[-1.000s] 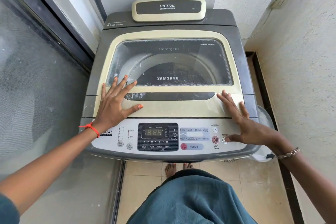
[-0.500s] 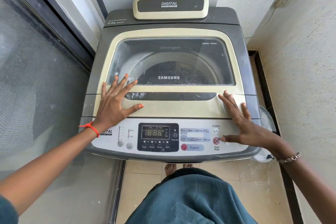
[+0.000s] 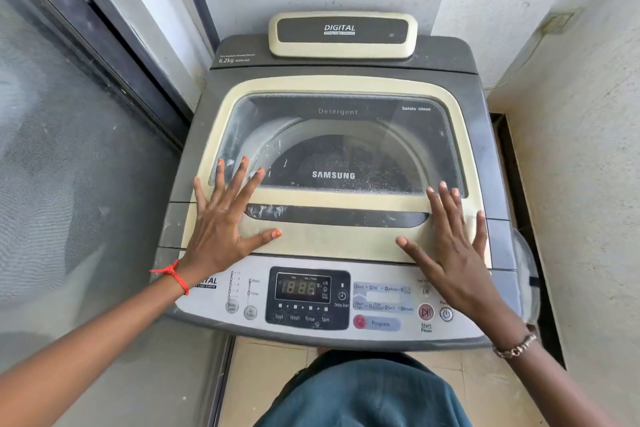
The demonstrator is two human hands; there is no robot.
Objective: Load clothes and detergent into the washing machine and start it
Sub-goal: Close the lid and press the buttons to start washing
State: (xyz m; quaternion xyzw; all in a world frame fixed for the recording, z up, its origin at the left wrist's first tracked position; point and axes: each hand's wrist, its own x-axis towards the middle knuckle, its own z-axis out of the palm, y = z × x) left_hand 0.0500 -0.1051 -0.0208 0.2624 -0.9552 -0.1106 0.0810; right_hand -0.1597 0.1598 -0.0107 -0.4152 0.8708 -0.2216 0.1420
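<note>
Resting flat on closed lid (image 3: pixel 332 243): left hand (image 3: pixel 221 218), right hand (image 3: pixel 453 246), fingers (image 3: pixel 446 204) spread.

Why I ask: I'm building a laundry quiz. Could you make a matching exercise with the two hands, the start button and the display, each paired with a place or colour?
Things:
1 left hand
2 right hand
3 start button
4 display

Descriptions:
A red, near the panel's right end
B flat on the lid, orange thread at its wrist
C dark, mid panel
D flat on the lid, bracelet at its wrist

Pairs: 1-B, 2-D, 3-A, 4-C.
</note>
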